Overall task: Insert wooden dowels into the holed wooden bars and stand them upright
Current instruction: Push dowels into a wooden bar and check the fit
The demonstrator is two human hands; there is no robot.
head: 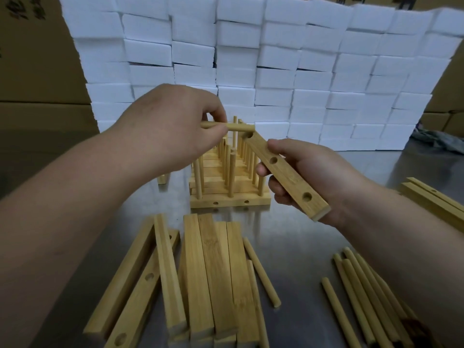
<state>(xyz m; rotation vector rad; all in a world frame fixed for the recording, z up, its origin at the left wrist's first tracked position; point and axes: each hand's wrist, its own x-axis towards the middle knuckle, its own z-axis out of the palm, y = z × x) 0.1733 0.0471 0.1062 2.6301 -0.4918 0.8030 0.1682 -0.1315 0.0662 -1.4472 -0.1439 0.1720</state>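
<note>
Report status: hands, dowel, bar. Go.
Left hand pinches dowel, tip by far end hole. Right hand grips holed bar, two holes empty. Nothing in the way; finished bars stand behind.

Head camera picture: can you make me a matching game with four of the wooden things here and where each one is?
Things:
1. single dowel
2. holed bar
3. finished bars
4. loose dowels

Places:
A. lying on the metal table, at the right
B. pinched by the left hand
C. gripped by the right hand, tilted
D. standing on the table farther back, dowels upright in them

Pairs: 1-B, 2-C, 3-D, 4-A
</note>
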